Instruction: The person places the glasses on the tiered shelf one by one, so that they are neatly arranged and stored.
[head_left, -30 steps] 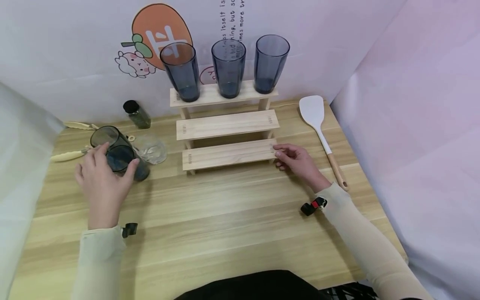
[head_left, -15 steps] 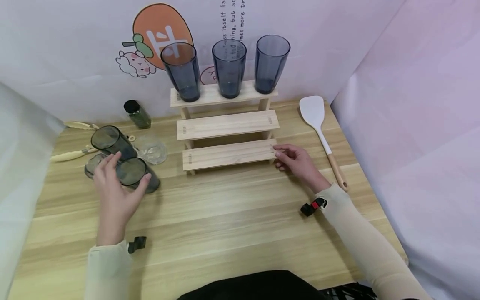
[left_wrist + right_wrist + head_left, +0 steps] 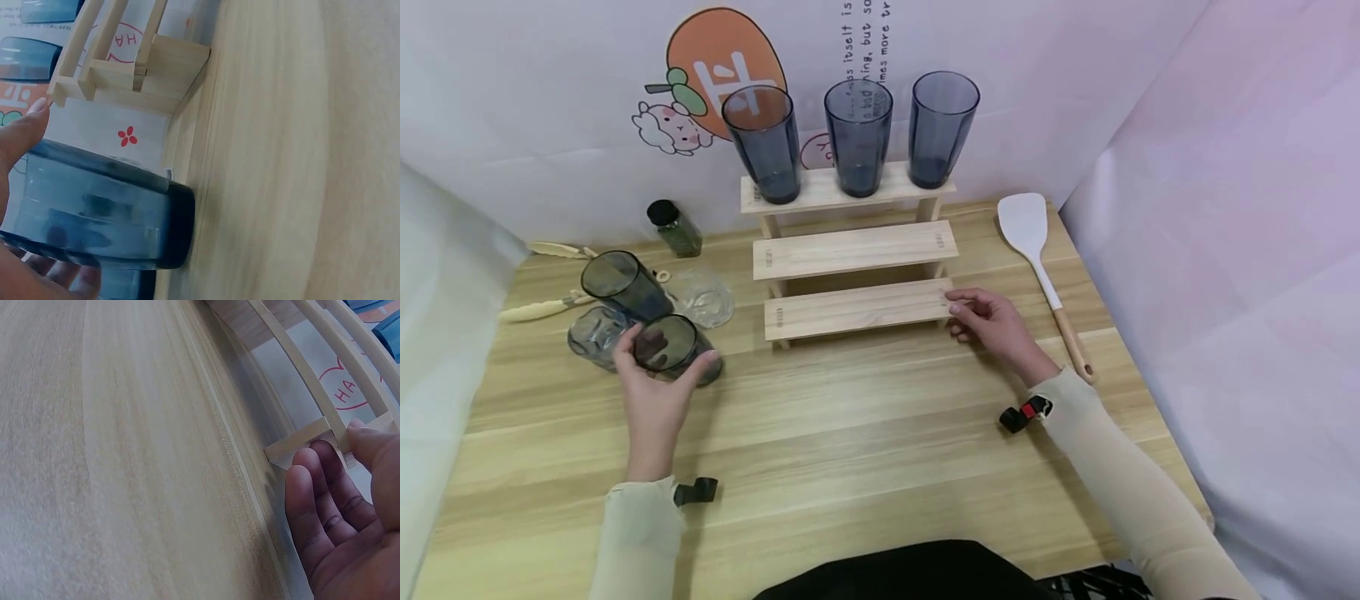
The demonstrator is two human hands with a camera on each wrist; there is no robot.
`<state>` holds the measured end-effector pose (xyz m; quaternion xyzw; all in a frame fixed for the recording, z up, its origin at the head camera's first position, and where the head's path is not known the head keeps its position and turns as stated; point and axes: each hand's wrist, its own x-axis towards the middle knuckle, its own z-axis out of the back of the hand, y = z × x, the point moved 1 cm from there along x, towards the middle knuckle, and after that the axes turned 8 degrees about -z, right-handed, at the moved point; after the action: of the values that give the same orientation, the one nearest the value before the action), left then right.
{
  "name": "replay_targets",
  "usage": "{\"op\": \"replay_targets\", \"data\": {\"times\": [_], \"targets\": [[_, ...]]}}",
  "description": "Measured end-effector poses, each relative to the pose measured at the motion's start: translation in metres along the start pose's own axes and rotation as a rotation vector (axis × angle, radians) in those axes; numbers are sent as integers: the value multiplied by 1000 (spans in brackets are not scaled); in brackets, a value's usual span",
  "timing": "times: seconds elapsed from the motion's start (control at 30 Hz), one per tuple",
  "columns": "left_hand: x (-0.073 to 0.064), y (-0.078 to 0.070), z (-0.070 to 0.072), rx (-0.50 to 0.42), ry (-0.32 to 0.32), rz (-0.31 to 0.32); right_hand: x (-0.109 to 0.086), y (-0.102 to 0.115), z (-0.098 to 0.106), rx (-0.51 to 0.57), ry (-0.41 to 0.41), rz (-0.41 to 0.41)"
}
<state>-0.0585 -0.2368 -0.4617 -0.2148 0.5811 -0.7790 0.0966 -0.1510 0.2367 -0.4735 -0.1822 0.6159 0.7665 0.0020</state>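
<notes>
In the head view my left hand (image 3: 655,396) holds a dark blue-grey drinking glass (image 3: 691,367) upright at table height, fingers at its left and back, thumb at its right. In the left wrist view the fingers reach behind this glass (image 3: 94,206), and the thumb tip stands a little off its side. My right hand (image 3: 992,327) pinches the right end of the lowest shelf of a three-step wooden rack (image 3: 857,310). Its thumb is on top and its fingers curl below, as the right wrist view shows on the rack (image 3: 312,381).
On the top shelf stand three blue-grey glasses; the middle glass (image 3: 859,137) is one. At left are another dark glass (image 3: 628,287), clear glassware (image 3: 598,333), a clear piece (image 3: 706,304), a black-capped jar (image 3: 675,229) and tongs (image 3: 538,310). A white spatula (image 3: 1026,225) lies at right.
The glass by my left hand has moved right and toward me, then stayed about still. My left hand has shifted right around it, uncovering the clear glassware. My right hand has stayed put.
</notes>
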Motion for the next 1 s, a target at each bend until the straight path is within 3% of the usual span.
{"op": "replay_targets", "data": {"times": [0.27,0.47,0.63,0.8,1.0], "targets": [[-2,5,-3,-138,8,19,-1,1,0,-22,-4,5],[0,8,-3,-123,-4,30,1,2,0,-23,2,14],[0,3,-5,-155,14,-2,2,1,1,-9,15,5],[2,-18,-12,-164,91,-51,2,0,2,-15,10,-7],[15,-67,-34,-190,213,-118,12,-17,5,-13,-1,-1]]}}
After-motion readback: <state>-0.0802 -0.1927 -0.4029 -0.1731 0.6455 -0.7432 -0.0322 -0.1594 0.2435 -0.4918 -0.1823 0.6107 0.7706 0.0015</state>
